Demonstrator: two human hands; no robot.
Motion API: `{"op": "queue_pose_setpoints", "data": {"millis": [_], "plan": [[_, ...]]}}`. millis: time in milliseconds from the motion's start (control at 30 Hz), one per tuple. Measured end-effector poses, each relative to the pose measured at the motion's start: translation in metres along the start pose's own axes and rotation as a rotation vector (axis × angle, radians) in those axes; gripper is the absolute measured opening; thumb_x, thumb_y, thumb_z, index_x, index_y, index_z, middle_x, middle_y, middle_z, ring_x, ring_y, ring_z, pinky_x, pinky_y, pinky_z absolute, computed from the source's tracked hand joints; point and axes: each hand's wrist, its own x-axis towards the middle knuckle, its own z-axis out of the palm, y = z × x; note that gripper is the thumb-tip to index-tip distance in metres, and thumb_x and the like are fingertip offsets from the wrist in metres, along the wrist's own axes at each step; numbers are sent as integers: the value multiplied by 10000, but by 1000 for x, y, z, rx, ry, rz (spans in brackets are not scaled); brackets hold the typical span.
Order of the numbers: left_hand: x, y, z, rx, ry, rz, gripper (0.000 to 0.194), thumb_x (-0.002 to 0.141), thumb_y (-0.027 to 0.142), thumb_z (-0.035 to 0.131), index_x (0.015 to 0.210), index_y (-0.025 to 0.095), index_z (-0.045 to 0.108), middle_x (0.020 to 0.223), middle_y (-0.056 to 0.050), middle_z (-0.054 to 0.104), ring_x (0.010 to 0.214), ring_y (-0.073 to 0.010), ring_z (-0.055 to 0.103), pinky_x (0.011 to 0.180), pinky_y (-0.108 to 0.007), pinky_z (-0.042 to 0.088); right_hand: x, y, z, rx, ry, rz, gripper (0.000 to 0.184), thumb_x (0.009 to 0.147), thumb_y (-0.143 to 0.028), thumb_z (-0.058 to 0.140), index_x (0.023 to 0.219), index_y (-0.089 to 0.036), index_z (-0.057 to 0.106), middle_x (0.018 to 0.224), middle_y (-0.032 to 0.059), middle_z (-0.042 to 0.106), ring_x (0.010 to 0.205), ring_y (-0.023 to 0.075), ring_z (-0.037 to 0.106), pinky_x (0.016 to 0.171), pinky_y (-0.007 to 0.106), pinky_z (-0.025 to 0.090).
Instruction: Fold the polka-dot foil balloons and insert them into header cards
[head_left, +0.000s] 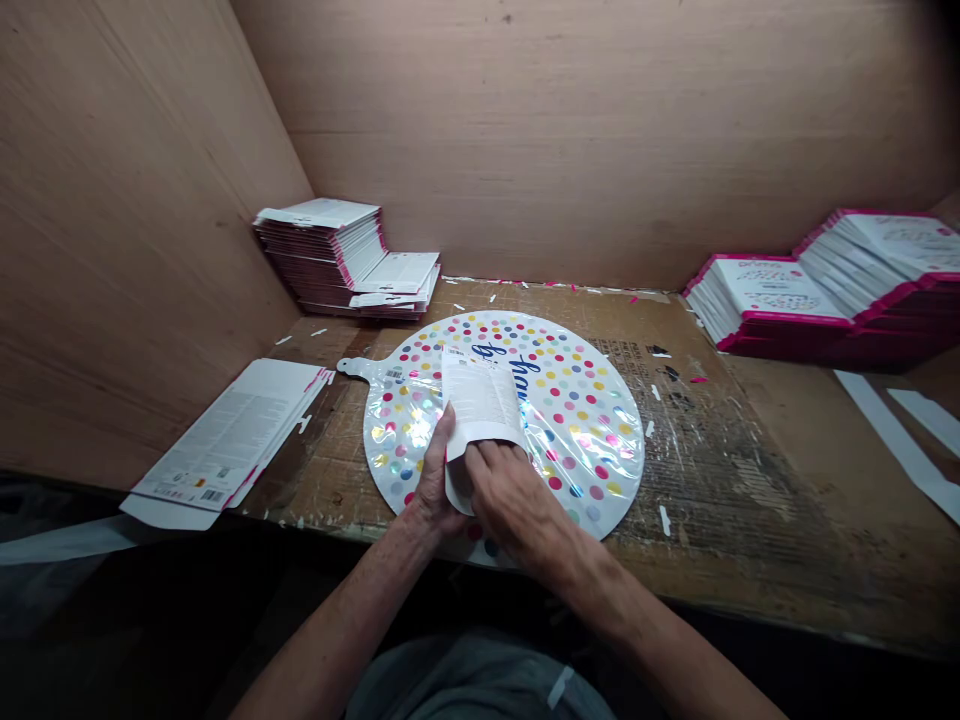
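Observation:
A white printed paper sleeve (484, 402) is held above the table, its open end toward me. My left hand (435, 475) grips the sleeve along its left side, thumb on the upper face. The fingers of my right hand (510, 495) reach inside the sleeve's mouth, so their tips and anything they hold are hidden. Beneath both hands lies a flat round foil balloon (585, 430), white with coloured dots and blue lettering. Its narrow tail points left.
Several white sleeves (232, 440) lie at the left edge. Stacks of folded sleeves stand at the back left (322, 255) and back right (832, 285). White paper strips (900, 440) lie at right, with paper scraps about. Wooden panels (600, 140) rise behind and at left.

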Motion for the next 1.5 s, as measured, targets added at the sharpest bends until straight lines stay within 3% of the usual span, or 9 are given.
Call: {"op": "queue_pose_setpoints", "data": {"millis": [167,267,367,467,700,1033,1267,1400,1500], "plan": [[-3,30,-30,931,283,122,588,803,737,510,634,200,681,580,-94,663,749,-297,699,683,-374,524,-67,-17,6,-6,153,-8,384,949,-118,443,1315,-46,535,1300,213,621,1247,294,560,1020,465,508],[2,29,-26,1432,417,501,370,842,537,599,748,193,699,763,-110,722,913,-309,691,825,-400,513,-91,-15,4,58,162,-24,334,962,-124,460,1272,-77,574,1268,185,652,1225,268,584,1010,447,522],[14,4,-12,1703,1,791,375,925,390,527,1210,175,642,1308,-144,637,1287,-321,527,1064,-474,408,-100,-6,-10,154,256,-38,233,950,-106,507,1146,-125,632,1092,122,720,1044,213,655,924,378,547],[22,-25,-1,1832,-318,794,435,980,337,444,1383,194,520,1500,-125,475,1438,-332,345,1155,-554,279,-103,7,-22,97,286,78,161,935,-116,559,1056,-151,660,958,87,715,893,200,644,813,357,529],[21,-36,0,1853,-413,712,462,1011,348,376,1434,179,458,1537,-133,421,1470,-329,280,1172,-558,233,-105,23,-20,18,30,63,195,973,-156,496,1055,-200,668,985,69,698,897,208,594,879,385,457],[27,-33,-2,1863,-455,663,509,976,258,403,1465,116,401,1548,-169,390,1483,-314,251,1188,-517,220,-66,28,-13,-101,-99,-36,188,972,-289,517,910,-151,628,920,101,675,823,227,591,753,362,438],[39,-26,1,1839,-519,762,536,988,418,448,1435,123,426,1529,-186,411,1465,-340,289,1173,-547,248,-134,39,-52,82,-114,-15,397,981,-471,502,705,-197,577,672,16,609,577,136,539,559,283,400],[35,-26,2,1722,-461,837,464,942,379,561,1329,128,514,1489,-215,451,1443,-331,345,1154,-550,317,-147,33,-39,17,90,3,381,928,-461,598,1123,-142,668,1136,168,687,1050,264,635,863,406,531],[9,-25,-7,1550,-350,907,204,948,276,544,1085,162,643,1378,-185,568,1380,-293,451,1105,-505,422,-140,25,-19,-3,107,-29,369,945,-343,603,1274,-177,620,1278,145,654,1210,267,574,977,444,505]]}}
